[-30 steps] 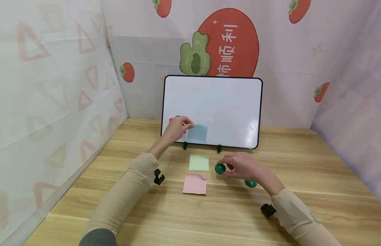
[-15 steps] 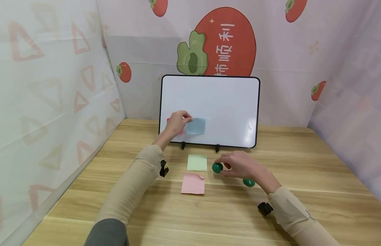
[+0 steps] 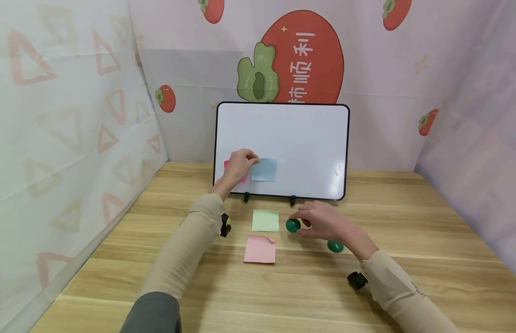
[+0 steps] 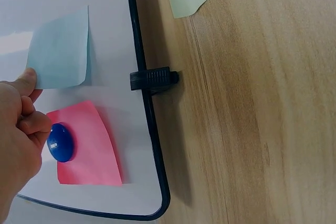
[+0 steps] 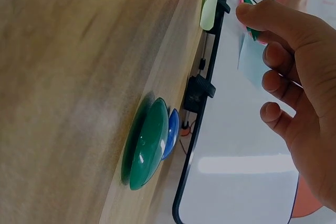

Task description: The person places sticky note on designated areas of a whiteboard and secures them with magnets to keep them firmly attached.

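Note:
My left hand pinches the upper left corner of a light blue sticky note at the lower part of the whiteboard. Beside it, partly behind that hand, a bright pink sticky note is on the board with a blue round magnet over it. Thumb and index finger of my right hand grip a green round magnet in front of the board. Under the right wrist, a second green magnet lies on the table; the right wrist view shows another blue magnet behind it.
A pale green sticky note and a pale pink one lie on the wooden table. Black clips support the whiteboard's lower edge. Printed cloth hangs around the back and sides.
My left hand has raised the light blue note slightly up the board, uncovering more of the bright pink note. The right hand stays nearly in place with the green magnet. The head view shifts a little.

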### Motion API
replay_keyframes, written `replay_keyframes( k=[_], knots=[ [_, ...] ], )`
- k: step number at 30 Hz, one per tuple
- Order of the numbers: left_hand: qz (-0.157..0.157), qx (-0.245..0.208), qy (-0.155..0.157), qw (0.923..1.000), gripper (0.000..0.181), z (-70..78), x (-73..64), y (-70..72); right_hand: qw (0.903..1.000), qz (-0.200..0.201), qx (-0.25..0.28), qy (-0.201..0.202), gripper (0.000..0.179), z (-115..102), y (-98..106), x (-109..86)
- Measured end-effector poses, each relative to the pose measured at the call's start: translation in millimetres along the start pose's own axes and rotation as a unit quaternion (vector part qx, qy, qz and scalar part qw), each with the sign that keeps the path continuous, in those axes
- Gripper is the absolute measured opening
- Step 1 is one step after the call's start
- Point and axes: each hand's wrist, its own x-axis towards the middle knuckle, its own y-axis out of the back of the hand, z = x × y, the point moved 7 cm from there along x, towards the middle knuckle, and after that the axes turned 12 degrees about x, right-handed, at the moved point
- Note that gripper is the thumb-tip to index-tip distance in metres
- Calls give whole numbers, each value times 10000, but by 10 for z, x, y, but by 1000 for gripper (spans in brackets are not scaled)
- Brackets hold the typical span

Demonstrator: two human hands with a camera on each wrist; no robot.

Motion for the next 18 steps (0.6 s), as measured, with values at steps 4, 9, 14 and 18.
replay_keyframes(
  k=[4,9,14,18],
  knots=[
    [65,-75,-44,9999,14,-8,3,-10,9999,79,-45,89,33,-1,-3,14],
    [95,-110,-22,9999,14,-25,3,-37,9998,128,-59,157,34,11,-13,44],
    [232,-83,-116,9996,14,-29,1,-42,9998,170,-74,121,35,26,-14,65],
    [278,-101,-148,9995,14,-27,10,-46,9995,241,-160,87,36,54,-12,77]
  ],
)
